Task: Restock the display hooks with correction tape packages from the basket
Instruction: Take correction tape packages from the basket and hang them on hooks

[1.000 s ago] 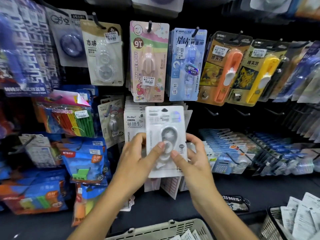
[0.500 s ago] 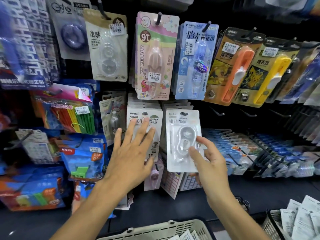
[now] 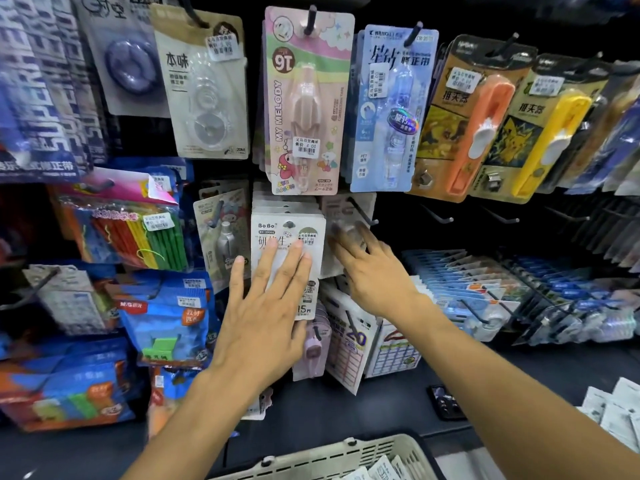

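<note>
Correction tape pack (image 3: 341,233), white card, sat far back on its hook (image 3: 362,213), blurred, mostly behind the right hand (image 3: 375,271). Right fingers were spread and fairly straight, tips on the pack face, pushing it toward the back panel. No curl round it that I could see; blur made the thumb unreadable.

Left hand (image 3: 266,306) lay flat, fingers straight and splayed, pressing the BoBo stack (image 3: 287,237) just beside it on the neighbouring hook. Held nothing, only steadied that stack.

Judgement: this pack was on its hook and being seated, so that one unit was essentially done. The hook tip stuck out bare in front of the pack, so room for more there.

Left to do:
- basket (image 3: 332,459) at the bottom edge showed more white packs (image 3: 381,469) inside, count unclear
- second basket (image 3: 616,414) at right edge held more white packs too; same product or not, couldn't tell
- several bare hooks (image 3: 440,216) to the right of the pack, in the same row

Upper row looked stocked: My Melody pack (image 3: 306,102), blue pack (image 3: 393,105), orange pack (image 3: 474,123), yellow pack (image 3: 550,133).

Overall: partway at best, stock remained in the basket, empty hooks open.
</note>
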{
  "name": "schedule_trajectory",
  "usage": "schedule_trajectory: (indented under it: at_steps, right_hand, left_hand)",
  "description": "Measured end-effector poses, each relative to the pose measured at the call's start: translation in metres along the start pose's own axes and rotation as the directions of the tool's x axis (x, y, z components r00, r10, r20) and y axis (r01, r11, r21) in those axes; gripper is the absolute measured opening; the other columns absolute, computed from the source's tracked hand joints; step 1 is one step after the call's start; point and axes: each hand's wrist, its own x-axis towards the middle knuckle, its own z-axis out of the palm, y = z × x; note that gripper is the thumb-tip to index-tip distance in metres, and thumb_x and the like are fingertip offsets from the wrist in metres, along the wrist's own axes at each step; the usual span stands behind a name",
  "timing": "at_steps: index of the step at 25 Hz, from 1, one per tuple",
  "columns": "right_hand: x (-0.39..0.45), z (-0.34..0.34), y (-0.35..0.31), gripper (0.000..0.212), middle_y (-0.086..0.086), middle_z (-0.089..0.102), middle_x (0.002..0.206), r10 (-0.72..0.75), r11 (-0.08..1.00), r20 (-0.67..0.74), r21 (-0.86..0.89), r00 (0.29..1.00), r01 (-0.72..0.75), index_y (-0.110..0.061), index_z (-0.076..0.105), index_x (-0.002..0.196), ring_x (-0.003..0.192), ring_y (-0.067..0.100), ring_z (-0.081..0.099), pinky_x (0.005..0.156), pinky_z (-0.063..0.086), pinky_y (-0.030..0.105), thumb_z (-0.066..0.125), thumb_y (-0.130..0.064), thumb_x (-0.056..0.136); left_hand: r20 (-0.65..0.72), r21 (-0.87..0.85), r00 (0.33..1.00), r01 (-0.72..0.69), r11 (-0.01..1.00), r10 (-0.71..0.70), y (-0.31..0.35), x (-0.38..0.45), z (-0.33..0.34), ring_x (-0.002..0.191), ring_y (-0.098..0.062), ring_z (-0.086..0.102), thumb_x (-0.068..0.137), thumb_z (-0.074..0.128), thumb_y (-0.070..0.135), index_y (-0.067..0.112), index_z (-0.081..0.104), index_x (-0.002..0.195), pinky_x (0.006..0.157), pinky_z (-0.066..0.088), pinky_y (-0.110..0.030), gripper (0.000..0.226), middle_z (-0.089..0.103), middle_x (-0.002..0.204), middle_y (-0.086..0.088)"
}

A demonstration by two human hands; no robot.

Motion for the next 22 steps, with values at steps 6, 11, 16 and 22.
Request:
schedule_trajectory:
  at_steps: [6, 11, 16, 22]
  right_hand:
    - [0.006, 0.000, -0.016, 0.070, 0.006, 0.019, 0.167, 0.034, 0.999, -0.048, 0.015, 0.998, -0.033, -0.018, 0.028, 0.157, 0.153, 0.036, 0.013, 0.121, 0.021, 0.050, 0.053, -0.019, 0.092]
    - [-0.135, 0.087, -0.067, 0.050, 0.013, 0.049, 0.151, 0.261, 0.832, 0.123, 0.475, 0.958, -0.288, -0.011, 0.053, 0.142, 0.138, 0.035, 0.045, 0.111, 0.038, 0.041, 0.053, -0.007, 0.092]
    - [-0.260, 0.176, -0.107, 0.043, 0.010, 0.065, 0.128, 0.300, 0.604, 0.779, 0.291, 0.550, -0.742, -0.015, 0.057, 0.136, 0.117, 0.030, 0.060, 0.093, 0.045, 0.030, 0.060, -0.021, 0.093]
    - [-0.298, 0.214, -0.116, 0.060, 0.007, 0.054, 0.097, 0.531, 0.028, 0.824, 0.215, 0.197, -0.976, -0.003, 0.043, 0.133, 0.081, 0.023, 0.056, 0.071, 0.049, 0.027, 0.071, -0.004, 0.080]
  left_hand:
    - [-0.083, -0.044, 0.997, -0.009, 0.999, 0.005, 0.001, -0.013, 0.003, 0.156, -0.032, 0.016, 0.081, 0.072, 0.034, 0.013, 0.026, 0.161, 0.122, 0.013, -0.060, 0.095, 0.018, 0.170, -0.006]
    - [0.209, -0.188, 0.972, 0.145, 0.971, -0.104, 0.026, -0.073, 0.045, 0.157, -0.028, 0.012, 0.090, 0.058, 0.028, 0.013, 0.020, 0.162, 0.125, 0.014, -0.053, 0.083, 0.014, 0.171, -0.005]
    - [0.777, -0.205, 0.628, 0.320, 0.925, -0.046, 0.061, -0.201, 0.131, 0.131, -0.028, 0.054, 0.092, 0.059, 0.030, 0.020, 0.055, 0.140, 0.104, 0.047, -0.039, 0.049, 0.058, 0.144, -0.005]
    - [0.863, -0.224, 0.506, 0.393, 0.892, -0.006, 0.112, -0.244, 0.196, 0.141, -0.029, 0.042, 0.092, 0.061, 0.048, 0.021, 0.035, 0.155, 0.111, 0.039, -0.040, 0.073, 0.042, 0.158, -0.006]
